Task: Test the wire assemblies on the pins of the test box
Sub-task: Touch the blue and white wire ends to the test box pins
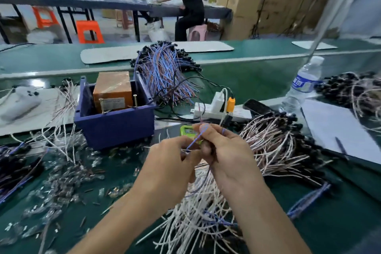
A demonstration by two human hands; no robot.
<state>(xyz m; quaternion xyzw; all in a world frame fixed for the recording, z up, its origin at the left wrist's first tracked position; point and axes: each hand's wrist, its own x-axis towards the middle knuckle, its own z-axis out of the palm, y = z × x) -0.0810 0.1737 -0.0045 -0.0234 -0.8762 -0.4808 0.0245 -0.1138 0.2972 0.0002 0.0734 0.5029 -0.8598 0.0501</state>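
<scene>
1. Head view, mid-bench: one blue wire assembly (195, 139) held up between both hands, just in front of a small green device (185, 130) and above a loose white wire pile (198, 218).
2. Left hand (171, 165): fingertips pinched shut on the lower stretch of the wire. Right hand (226, 154): thumb and fingers curled round the upper stretch, gripping it.
3. Long axis on a diagonal, from the left fingertips at lower left up to the right fingertips at upper right. Upper end pointing up and away, roughly toward the power strip (222, 112) and not toward the test box. Rest of the lead seemingly trailing down behind the palms (too blurred to follow).
4. Step in hand, by judgement: singling out one assembly and readying its ends. Not yet on the pins.
5. Test box (115, 128) off to the left and further back, a blue bin around an orange block, with two upright pins (102, 106) at its front edge, apart from the hands.
6. Next move, probably: carrying the wire left, turning its bare ends toward the box, parting them so that each meets one pin.
</scene>
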